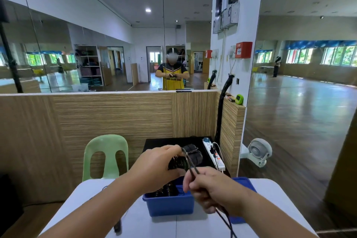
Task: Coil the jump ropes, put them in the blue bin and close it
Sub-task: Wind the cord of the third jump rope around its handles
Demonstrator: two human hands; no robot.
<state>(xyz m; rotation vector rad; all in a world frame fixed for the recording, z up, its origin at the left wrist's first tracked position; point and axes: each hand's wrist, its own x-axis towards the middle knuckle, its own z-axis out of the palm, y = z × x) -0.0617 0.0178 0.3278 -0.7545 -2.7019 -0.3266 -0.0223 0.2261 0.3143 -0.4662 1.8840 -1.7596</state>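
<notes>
Head view: the left hand [154, 166] fingers close around a coiled jump rope [178, 162], the right hand [208, 189] grips its loose cord taut for winding, above the open blue bin [170, 206] on the surface [96, 208].

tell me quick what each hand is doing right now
Left hand: closed on the coiled jump rope.
Right hand: closed on the loose rope strands.
</notes>
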